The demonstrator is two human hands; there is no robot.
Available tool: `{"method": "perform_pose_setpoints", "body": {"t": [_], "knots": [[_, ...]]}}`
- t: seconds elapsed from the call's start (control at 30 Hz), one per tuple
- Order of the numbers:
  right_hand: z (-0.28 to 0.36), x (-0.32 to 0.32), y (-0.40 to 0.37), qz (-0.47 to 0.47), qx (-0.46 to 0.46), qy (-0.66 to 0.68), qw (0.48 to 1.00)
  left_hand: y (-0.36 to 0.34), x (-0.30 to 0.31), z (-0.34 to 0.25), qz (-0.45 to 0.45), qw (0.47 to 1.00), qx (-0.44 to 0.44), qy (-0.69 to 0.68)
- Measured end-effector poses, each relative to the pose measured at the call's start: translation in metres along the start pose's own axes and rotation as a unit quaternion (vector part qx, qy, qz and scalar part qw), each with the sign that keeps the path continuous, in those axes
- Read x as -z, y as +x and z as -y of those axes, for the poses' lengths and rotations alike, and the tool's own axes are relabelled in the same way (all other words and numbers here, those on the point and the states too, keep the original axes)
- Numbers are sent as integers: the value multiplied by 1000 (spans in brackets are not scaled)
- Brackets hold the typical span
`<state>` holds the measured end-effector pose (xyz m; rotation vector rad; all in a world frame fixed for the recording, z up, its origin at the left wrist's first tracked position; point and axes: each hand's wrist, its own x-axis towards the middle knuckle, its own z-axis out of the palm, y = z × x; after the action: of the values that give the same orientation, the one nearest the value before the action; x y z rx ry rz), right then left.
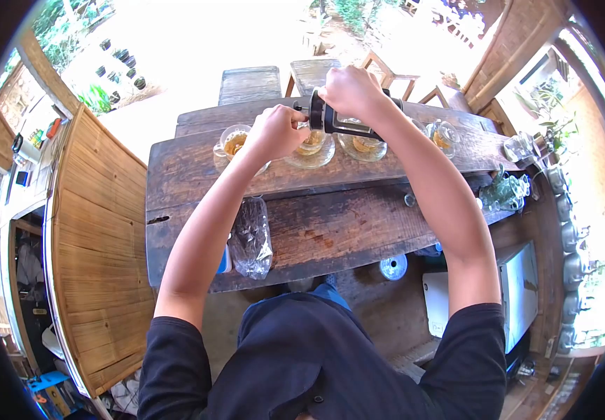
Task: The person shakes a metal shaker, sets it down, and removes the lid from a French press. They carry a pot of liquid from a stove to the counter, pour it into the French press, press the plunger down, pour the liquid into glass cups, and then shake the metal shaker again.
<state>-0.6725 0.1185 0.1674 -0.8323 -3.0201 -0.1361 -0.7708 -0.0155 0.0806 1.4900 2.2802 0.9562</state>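
Note:
A black-framed glass press (330,115) is tipped on its side above the far part of the wooden table, its dark lid end pointing left. My right hand (350,91) is closed round it from above. At the press's left end, my left hand (279,131) has its fingers pinched together near the lid; what they grip is too small to make out. Below the hands stand glass cups with amber liquid: one (234,143) left of my left hand, one (311,148) under the lid end, another (363,147) under the press and one (444,138) further right.
A clear plastic bag (252,241) lies on the near plank of the table (337,224). Glass jars (519,149) stand at the right end, with clear bottles (509,192) nearer. A wooden cabinet (99,259) borders the left side. Stools (250,84) stand beyond the table.

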Motion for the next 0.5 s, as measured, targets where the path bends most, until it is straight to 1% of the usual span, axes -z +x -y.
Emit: {"method": "perform_pose_setpoints", "body": {"t": [0.03, 0.1, 0.17, 0.23, 0.4, 0.5], "knots": [[-2, -3, 4, 0, 0, 0, 1000, 0, 0, 1, -1, 1000, 5, 6], [-3, -8, 12, -44, 40, -21, 998, -1, 2, 1, -9, 1000, 7, 0], [-2, -5, 15, -45, 39, -23, 998, -2, 5, -1, -16, 1000, 10, -6], [3, 3, 15, -45, 37, -26, 998, -1, 9, -3, 1, 999, 35, -21], [7, 7, 15, -66, 35, -7, 997, 3, 11, 2, -10, 999, 33, -14], [1, -3, 24, -50, 37, -25, 998, 2, 13, 2, -13, 999, 32, -19]]}}
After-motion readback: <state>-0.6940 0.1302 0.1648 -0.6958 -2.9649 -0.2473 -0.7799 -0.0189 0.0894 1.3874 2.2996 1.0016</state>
